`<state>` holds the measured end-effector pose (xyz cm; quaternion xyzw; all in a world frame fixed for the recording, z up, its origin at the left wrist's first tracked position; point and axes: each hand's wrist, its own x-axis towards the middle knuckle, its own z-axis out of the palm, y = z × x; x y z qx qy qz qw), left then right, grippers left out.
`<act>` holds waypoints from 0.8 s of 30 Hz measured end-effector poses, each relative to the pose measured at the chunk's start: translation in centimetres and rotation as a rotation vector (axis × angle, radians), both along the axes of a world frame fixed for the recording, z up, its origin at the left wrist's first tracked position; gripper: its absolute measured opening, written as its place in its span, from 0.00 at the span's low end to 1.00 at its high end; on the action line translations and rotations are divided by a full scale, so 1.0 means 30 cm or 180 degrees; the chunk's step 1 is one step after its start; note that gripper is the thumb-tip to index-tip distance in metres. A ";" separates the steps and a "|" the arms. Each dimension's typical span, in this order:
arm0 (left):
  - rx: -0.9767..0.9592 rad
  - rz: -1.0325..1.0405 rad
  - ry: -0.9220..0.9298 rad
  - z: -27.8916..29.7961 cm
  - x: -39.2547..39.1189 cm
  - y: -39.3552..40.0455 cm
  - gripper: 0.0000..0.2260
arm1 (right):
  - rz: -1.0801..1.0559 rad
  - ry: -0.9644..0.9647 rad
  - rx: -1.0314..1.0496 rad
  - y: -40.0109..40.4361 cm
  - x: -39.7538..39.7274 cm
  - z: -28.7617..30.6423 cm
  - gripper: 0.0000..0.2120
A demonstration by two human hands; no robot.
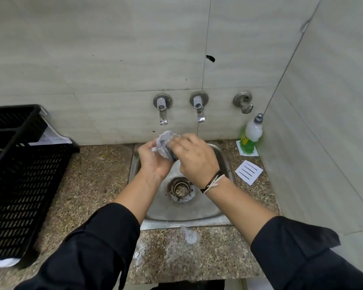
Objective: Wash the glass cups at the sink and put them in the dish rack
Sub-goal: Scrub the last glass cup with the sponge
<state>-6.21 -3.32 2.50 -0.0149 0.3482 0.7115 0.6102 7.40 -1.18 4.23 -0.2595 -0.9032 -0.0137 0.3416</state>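
Hands meet over the sink, just below the two wall taps. Left hand is curled around a glass cup, gripping it from the side; cup is tilted, mouth facing up and away, soapy foam on the glass. Right hand is closed against the cup's right side, fingers bent over it; something dark sits between the fingers and the glass, too hidden to identify. Right wrist carries a dark band with a white cord. Both forearms are bare, black sleeves pushed up.

Sink is steel, drain open below the hands, with suds around it. A patch of foam lies on the speckled stone bench at the sink's front edge. Left tap and right tap are directly above the cup. Green soap bottle stands in the right corner, a white card near it. Black dish rack sits on the bench, well left of the sink.
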 end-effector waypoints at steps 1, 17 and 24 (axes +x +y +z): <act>-0.0032 -0.0075 0.0084 -0.015 0.000 0.003 0.20 | -0.0043 -0.0348 0.0211 0.003 -0.017 -0.020 0.18; -0.0592 0.0238 0.0762 0.015 0.014 0.032 0.15 | -0.0525 0.0235 -0.1171 0.065 -0.158 -0.085 0.08; -0.0745 0.0295 0.0644 0.000 -0.002 -0.008 0.16 | -0.0958 0.4145 -0.6012 -0.036 -0.179 0.005 0.12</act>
